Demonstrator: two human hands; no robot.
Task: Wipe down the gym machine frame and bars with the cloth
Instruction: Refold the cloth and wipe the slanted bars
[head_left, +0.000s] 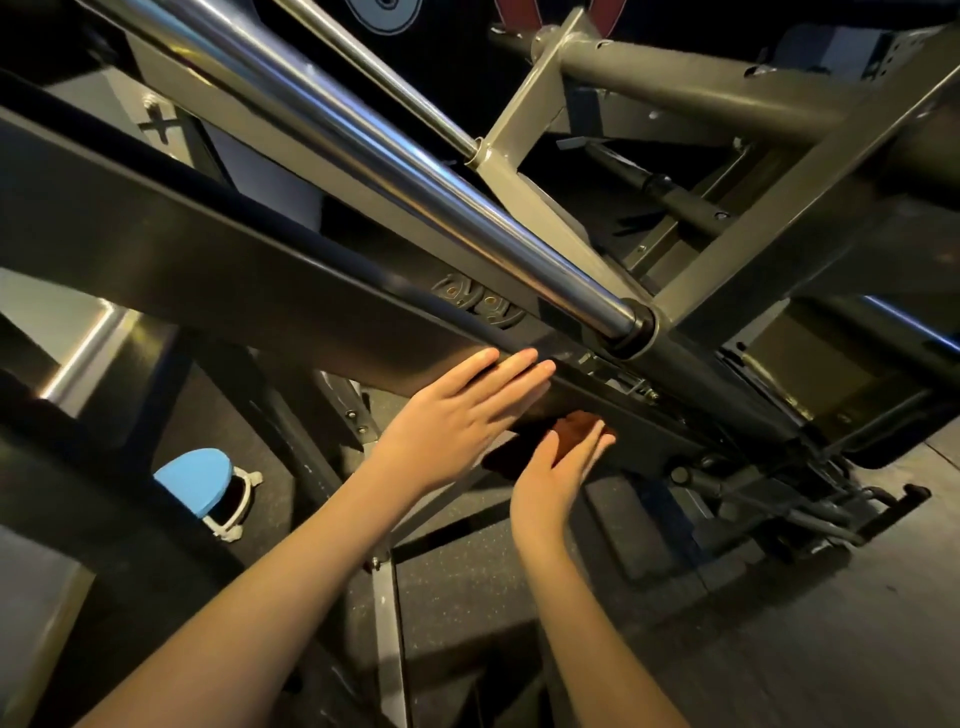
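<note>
Speckled dark rubber flooring (467, 587) runs beneath the gym machine, whose grey frame (779, 218) crosses the far right in welded tubes. From the far left a thick chrome bar (415, 176) slants down to a black collar near the middle, with a thinner bar (384, 78) behind it. Just below runs a broad dark beam (234, 275), parallel to the chrome bar.

My left hand (457, 415) lies flat against the near face of this beam, fingers straight and close together, their tips at its upper edge. My right hand (556, 478) reaches up just to the right of it, under the beam's lower edge, fingers straight and slightly spread, gripping nothing. The two hands sit near each other but apart. A dark shape between them, against the beam's underside, may be the cloth (519, 449); it is too dim to be sure.

On the floor at the left sits a blue-topped object (192, 480) with a white ring
</note>
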